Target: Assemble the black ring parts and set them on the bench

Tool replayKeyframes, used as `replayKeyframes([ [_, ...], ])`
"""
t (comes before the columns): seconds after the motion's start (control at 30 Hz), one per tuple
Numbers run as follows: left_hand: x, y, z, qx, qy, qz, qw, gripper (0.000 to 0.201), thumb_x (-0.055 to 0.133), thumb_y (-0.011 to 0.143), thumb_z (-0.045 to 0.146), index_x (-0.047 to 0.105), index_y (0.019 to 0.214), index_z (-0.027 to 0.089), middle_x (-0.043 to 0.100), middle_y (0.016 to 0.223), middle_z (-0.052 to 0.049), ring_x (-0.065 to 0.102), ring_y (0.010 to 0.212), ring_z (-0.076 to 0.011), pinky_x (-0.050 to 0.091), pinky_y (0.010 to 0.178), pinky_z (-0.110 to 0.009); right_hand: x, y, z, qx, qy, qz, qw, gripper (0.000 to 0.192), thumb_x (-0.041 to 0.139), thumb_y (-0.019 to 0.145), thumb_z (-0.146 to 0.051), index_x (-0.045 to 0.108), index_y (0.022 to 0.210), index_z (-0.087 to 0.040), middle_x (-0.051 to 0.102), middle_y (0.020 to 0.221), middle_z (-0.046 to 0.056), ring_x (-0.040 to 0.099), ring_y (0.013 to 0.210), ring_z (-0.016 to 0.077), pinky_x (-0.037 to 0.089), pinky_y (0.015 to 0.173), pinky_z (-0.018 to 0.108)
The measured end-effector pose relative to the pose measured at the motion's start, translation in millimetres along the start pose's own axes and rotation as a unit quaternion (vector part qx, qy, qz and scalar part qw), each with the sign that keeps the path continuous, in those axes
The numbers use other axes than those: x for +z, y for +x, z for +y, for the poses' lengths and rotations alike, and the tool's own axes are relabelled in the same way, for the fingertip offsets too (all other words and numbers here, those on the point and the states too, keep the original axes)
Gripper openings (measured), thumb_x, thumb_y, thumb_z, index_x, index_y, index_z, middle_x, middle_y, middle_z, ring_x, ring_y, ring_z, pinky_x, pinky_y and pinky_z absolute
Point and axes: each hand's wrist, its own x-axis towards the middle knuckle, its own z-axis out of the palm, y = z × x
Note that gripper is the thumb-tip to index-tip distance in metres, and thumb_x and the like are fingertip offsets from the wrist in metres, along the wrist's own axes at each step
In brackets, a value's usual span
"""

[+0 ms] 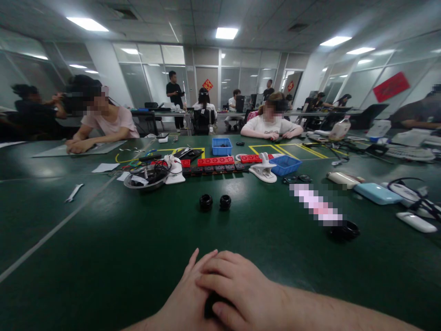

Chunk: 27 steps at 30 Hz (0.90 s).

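My two hands meet close to me at the table's near edge. My right hand (243,287) lies over my left hand (188,292), its fingers across the back of it and its thumb bent below. A black part (214,303) shows between the right thumb and fingers, enclosed by both hands; most of it is hidden, so its kind is unclear. Some left fingertips stick out beyond the right hand. Farther off, two small black ring-shaped parts (206,202) stand side by side on the green table (138,257). A larger black ring-like piece (345,230) lies to the right.
Across the middle run red-and-black power strips (215,165), with a white clamp base (263,169) and a blue basket (285,164). At left are a metal bowl of cables (146,183) and a wrench (74,192). A light-blue case (377,193) lies right. People sit beyond.
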Motion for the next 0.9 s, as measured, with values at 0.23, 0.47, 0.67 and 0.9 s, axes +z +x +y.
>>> replayKeyframes([
  [0.23,17.7,4.2,-27.6,-0.038,-0.032,-0.004,0.999,0.042,0.043,0.091,0.029,0.037,0.132,0.037,0.048,0.132,0.002,0.042,0.121,-0.0239,0.03,0.103,-0.048,28.2,-0.8,22.7,-0.105,-0.05,0.174,0.978,0.036,0.024,0.096,-0.039,0.053,0.103,-0.018,0.062,0.09,0.002,0.053,0.09,0.0118,0.043,0.083,0.024],
  [0.47,6.0,6.0,-19.9,-0.025,-0.01,0.003,1.0,0.031,0.054,0.085,0.04,0.055,0.115,0.037,0.057,0.122,0.0,0.045,0.118,-0.031,0.026,0.099,-0.06,18.6,-10.1,23.4,-0.07,-0.083,0.24,0.965,0.027,0.03,0.096,-0.03,0.054,0.091,-0.019,0.059,0.076,-0.001,0.053,0.075,0.01,0.042,0.066,0.021],
  [0.67,-5.4,2.4,-10.6,-0.062,0.011,0.024,0.998,0.028,0.061,0.076,0.036,0.062,0.102,0.028,0.055,0.123,-0.004,0.045,0.118,-0.0301,0.022,0.103,-0.055,28.0,-13.7,25.2,-0.043,-0.11,0.205,0.971,0.036,0.027,0.096,-0.03,0.057,0.08,-0.019,0.057,0.075,0.001,0.05,0.071,0.0126,0.04,0.061,0.025],
  [0.9,-11.1,6.0,-1.6,-0.086,-0.011,0.006,0.996,0.031,0.066,0.068,0.035,0.063,0.098,0.028,0.055,0.122,-0.003,0.044,0.118,-0.0309,0.02,0.104,-0.055,25.0,-13.7,25.7,-0.105,-0.061,0.18,0.976,0.04,0.025,0.096,-0.034,0.06,0.084,-0.019,0.06,0.082,0.001,0.05,0.08,0.0127,0.044,0.075,0.026],
])
